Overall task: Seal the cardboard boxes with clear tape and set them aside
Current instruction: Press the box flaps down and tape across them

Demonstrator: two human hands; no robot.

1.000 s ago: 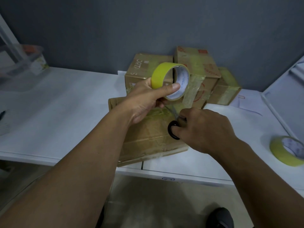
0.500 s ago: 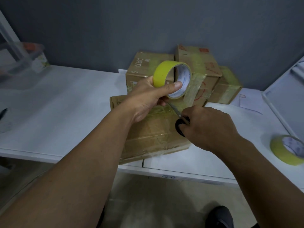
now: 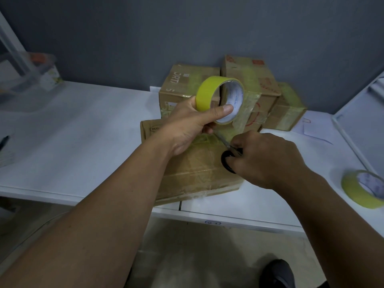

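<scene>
A flat cardboard box (image 3: 197, 169) lies at the table's front edge, its top covered with clear tape. My left hand (image 3: 187, 127) grips a yellowish tape roll (image 3: 220, 100) above the box, thumb across the core. A strip of tape (image 3: 244, 115) runs from the roll down to the box. My right hand (image 3: 264, 156) holds black-handled scissors (image 3: 227, 156), whose blades point up-left at the foot of the strip. Three taped boxes stand behind: one at left (image 3: 182, 84), a taller one (image 3: 249, 73) and a small one at right (image 3: 288, 107).
A second tape roll (image 3: 365, 189) lies on the white table (image 3: 72, 142) at the right. A sheet of paper (image 3: 315, 129) lies beside the small box. A clear plastic container (image 3: 27, 80) stands at the far left, a white tray edge (image 3: 353, 129) at the right.
My right hand with the scissors has shifted a little to the right, away from my left hand. The roll stays raised, the strip still stretched down to the box.
</scene>
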